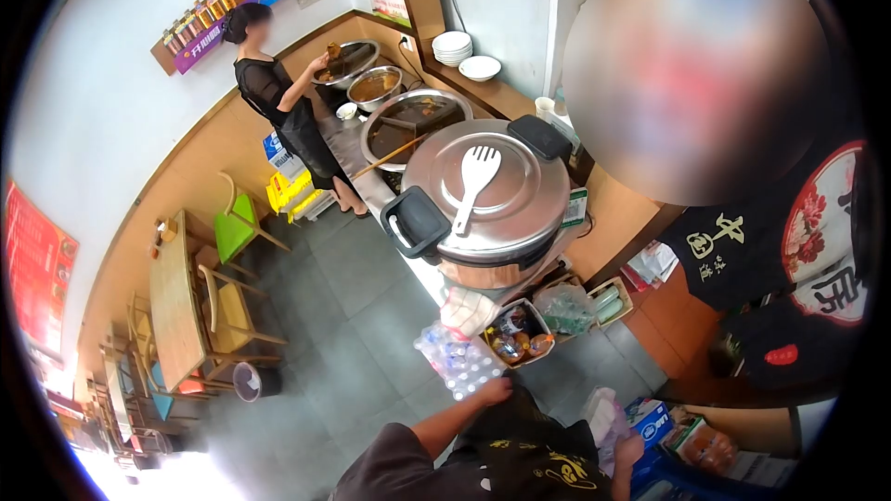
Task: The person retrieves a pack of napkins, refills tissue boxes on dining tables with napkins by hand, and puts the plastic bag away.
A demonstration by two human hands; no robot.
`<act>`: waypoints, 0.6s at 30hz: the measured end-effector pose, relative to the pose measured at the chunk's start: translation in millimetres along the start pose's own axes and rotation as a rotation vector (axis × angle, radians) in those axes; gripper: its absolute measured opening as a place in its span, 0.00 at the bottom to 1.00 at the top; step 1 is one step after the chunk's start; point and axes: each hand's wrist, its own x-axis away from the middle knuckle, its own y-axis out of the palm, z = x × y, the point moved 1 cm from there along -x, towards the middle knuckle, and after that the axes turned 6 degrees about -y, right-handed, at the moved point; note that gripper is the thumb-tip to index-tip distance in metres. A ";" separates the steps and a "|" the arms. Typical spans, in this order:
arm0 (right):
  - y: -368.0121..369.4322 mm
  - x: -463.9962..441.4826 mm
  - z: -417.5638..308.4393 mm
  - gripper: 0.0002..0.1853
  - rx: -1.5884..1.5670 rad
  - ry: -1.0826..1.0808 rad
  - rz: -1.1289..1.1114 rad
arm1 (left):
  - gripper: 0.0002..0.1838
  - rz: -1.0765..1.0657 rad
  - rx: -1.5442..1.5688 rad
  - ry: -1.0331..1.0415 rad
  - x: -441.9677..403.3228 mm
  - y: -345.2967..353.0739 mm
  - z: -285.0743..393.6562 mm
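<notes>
My left hand (495, 391) is in front of my dark apron (548, 464), its fingers curled in; I make out nothing in it. Just beyond it in view lies a clear plastic-wrapped pack of bottles (459, 359). On the right, my right hand (628, 451) is closed at a pinkish-white plastic bag (606, 415), though its fingertips are hard to see. Further ahead stands a large steel rice cooker (432, 167) with black handles, its lid down. A white slotted rice paddle (476, 187) lies on the lid.
Another person (292, 121) in black stands by steel pots (376, 85) along the counter. Below the cooker are a box of packaged goods (520, 329) and a cloth (469, 311). Dark door curtains (733, 255) hang at right, above boxes (650, 419). Tables (178, 288) and chairs (227, 311) line the left.
</notes>
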 end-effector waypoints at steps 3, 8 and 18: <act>-30.0 -10.5 -26.1 0.14 0.027 0.005 -0.045 | 0.21 -0.158 -0.007 0.234 -23.0 12.2 81.8; -59.0 -29.7 -42.4 0.12 0.094 -0.079 -0.075 | 0.43 -0.193 -0.119 0.558 -7.1 36.9 246.2; -190.2 -45.1 -7.1 0.25 -0.451 -0.022 0.004 | 0.18 -0.606 0.137 0.534 -34.8 152.9 395.3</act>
